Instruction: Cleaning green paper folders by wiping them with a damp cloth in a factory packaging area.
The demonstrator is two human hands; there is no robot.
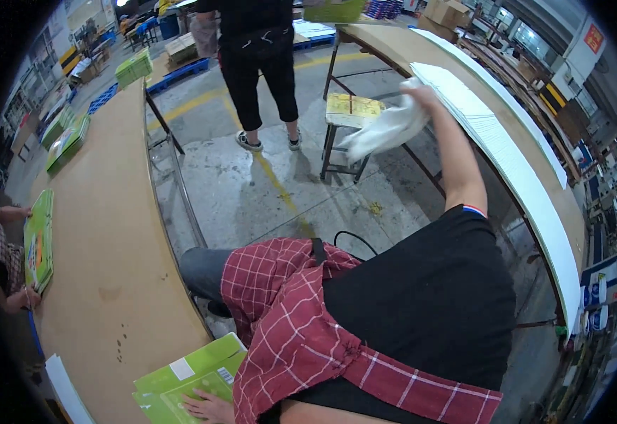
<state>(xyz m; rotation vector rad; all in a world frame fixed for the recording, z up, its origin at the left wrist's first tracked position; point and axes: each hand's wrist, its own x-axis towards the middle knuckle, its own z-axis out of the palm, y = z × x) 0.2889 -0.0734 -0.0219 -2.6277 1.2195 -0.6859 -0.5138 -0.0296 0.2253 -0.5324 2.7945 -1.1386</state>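
My left hand lies with its fingers spread on a flat green printed carton at the near edge of the left tan table. Far from it, my right arm stretches toward the right table. The right hand is closed around a crumpled white cloth, blurred by motion, which hangs beside a stack of white sheets. Below the cloth stands a small stool with a yellowish top. A red checked apron covers my front.
The left table carries more green cartons. At its far-left side, a co-worker's hands hold a green carton stack. Another person stands ahead on the grey floor. White sheets line the right table.
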